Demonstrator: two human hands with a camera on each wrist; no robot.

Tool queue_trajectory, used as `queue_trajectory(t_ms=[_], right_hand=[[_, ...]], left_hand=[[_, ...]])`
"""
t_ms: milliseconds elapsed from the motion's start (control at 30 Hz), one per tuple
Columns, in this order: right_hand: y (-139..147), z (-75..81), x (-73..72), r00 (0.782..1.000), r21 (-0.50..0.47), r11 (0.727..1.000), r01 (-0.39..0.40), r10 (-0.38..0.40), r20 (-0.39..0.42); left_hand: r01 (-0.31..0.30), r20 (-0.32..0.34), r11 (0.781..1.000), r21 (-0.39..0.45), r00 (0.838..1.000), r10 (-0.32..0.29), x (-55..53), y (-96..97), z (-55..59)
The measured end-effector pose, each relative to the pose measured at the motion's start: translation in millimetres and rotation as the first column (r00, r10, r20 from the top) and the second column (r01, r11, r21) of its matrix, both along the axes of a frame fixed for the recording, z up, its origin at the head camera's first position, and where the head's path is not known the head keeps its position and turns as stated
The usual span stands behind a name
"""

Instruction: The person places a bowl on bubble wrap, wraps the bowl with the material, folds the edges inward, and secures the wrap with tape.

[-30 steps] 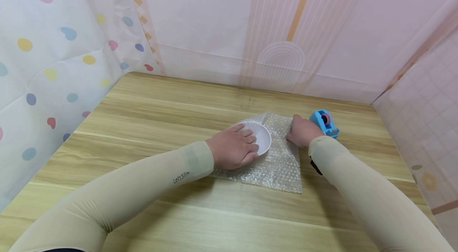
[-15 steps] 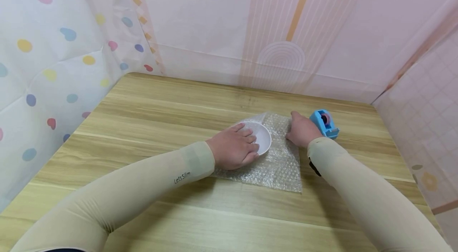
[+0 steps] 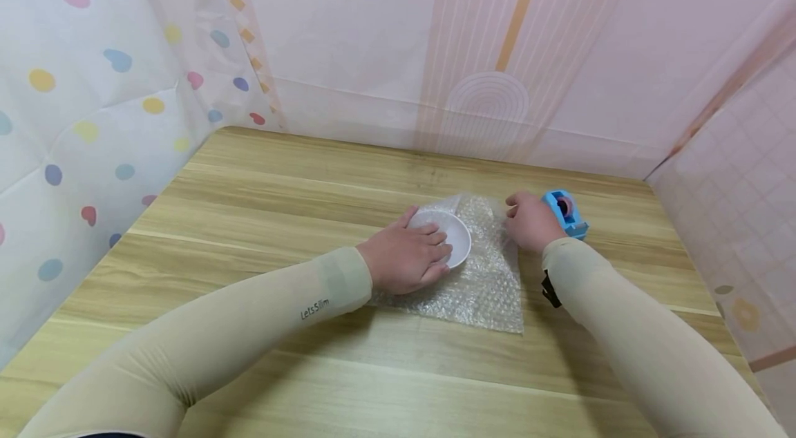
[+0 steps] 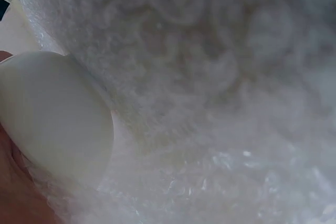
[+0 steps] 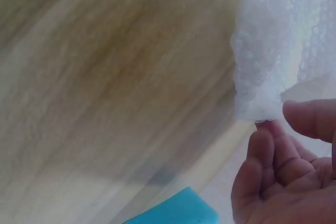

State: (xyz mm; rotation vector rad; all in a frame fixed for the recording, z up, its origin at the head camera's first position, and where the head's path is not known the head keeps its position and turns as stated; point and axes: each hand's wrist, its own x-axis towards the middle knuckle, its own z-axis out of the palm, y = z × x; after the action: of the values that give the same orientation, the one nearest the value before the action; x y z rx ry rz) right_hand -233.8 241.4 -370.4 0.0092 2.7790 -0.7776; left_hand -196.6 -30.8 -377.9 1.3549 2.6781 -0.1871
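Observation:
A white bowl (image 3: 459, 242) sits on a sheet of bubble wrap (image 3: 491, 293) spread over the table. My left hand (image 3: 405, 260) rests in the bowl, its fingers spread against the inside. In the left wrist view the outside of the bowl (image 4: 58, 119) shows beside blurred bubble wrap (image 4: 178, 129). At the sheet's right edge my right hand (image 3: 533, 222) has curled fingers. Its thumb and fingers (image 5: 262, 153) hold the edge of the bubble wrap (image 5: 262, 72) in the right wrist view; part of the contact is hidden.
A blue tape dispenser (image 3: 567, 215) with a pink roll stands just right of my right hand. The wooden table (image 3: 348, 369) meets patterned cloth walls (image 3: 354, 30) at the back and sides.
My right hand has shifted slightly, its fingers now more curled, and the wrap's right edge by it has moved a little. The left hand stays in the bowl, its fingers slightly shifted.

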Motion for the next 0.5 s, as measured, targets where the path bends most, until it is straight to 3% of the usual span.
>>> queue_trajectory(t_ms=[233,500], right_hand=[[3.9,0.8,2.1,0.999,0.021,1.000,0.006,-0.005,-0.039],[0.7,4.5,7.8,0.998,-0.058,0.998,0.036,-0.039,-0.057]], left_hand=[[-0.020,0.039,0.999,0.025,0.999,0.019,-0.4,-0.9,-0.2],[-0.040,0.079,0.997,0.062,0.996,0.035,-0.9,-1.5,1.4]])
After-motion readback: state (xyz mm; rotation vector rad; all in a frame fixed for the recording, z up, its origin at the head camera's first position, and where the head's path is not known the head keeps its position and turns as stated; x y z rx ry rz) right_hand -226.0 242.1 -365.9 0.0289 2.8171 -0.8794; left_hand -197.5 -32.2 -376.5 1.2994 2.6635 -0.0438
